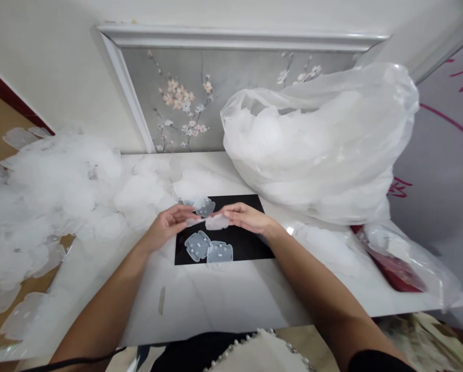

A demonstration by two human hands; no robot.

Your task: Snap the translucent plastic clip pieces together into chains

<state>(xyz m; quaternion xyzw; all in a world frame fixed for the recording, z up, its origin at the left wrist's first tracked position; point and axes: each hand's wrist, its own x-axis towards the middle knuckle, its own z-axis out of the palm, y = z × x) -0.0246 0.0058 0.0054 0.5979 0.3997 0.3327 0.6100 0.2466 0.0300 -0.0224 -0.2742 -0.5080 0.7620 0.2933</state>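
Frosted translucent plastic piece, rounded corners, pinched in right hand, between both hands. Left hand: fingertips at a whitish edge, grip cannot be told. Bodyward of hands: two white-dotted pieces, touching, on black mat.

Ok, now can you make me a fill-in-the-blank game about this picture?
1. The left hand and right hand are over a mat coloured ____.
2. Nearer the person than the fingertips, ____ see-through pieces lie on the mat.
3. The big plastic bag sits toward the picture's ____ side.
4. The framed wall panel is decorated with blossoming ____.

Missing words: black; two; right; branches.
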